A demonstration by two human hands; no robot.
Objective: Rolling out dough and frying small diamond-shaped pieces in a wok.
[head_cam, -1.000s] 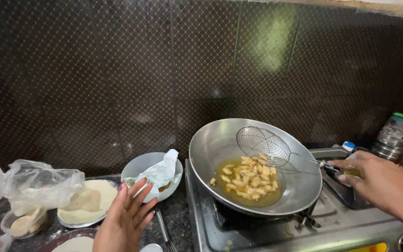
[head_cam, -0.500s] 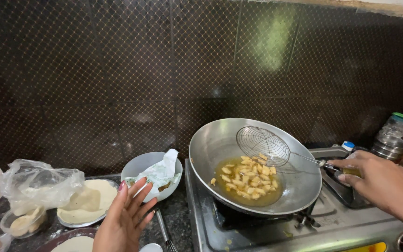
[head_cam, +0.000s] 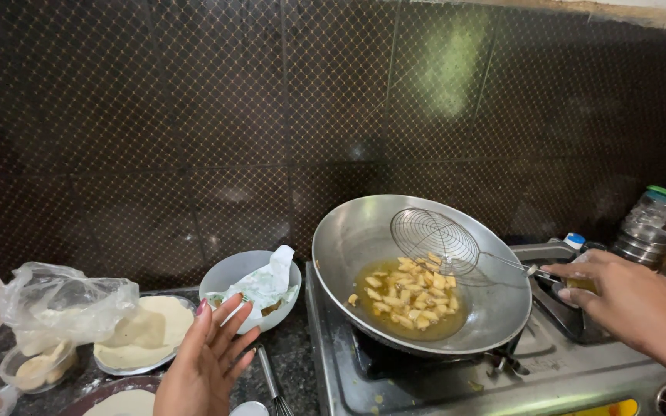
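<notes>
A steel wok (head_cam: 364, 231) sits on the gas stove (head_cam: 549, 377) with pale dough pieces (head_cam: 410, 293) frying in oil. A wire skimmer (head_cam: 435, 240) leans against the wok's inner right side, its handle running to my right hand (head_cam: 630, 304), which grips the handle's end. My left hand (head_cam: 206, 362) hovers with fingers spread, holding nothing, just in front of a grey bowl (head_cam: 233, 271) lined with paper (head_cam: 265, 283).
A plate of flat rolled dough (head_cam: 144, 331) and a clear plastic bag (head_cam: 63, 304) lie at left, with a small container of dough (head_cam: 36, 368). A whisk (head_cam: 271, 385) lies beside the stove. Jars (head_cam: 645, 223) stand at far right. Dark tiled wall behind.
</notes>
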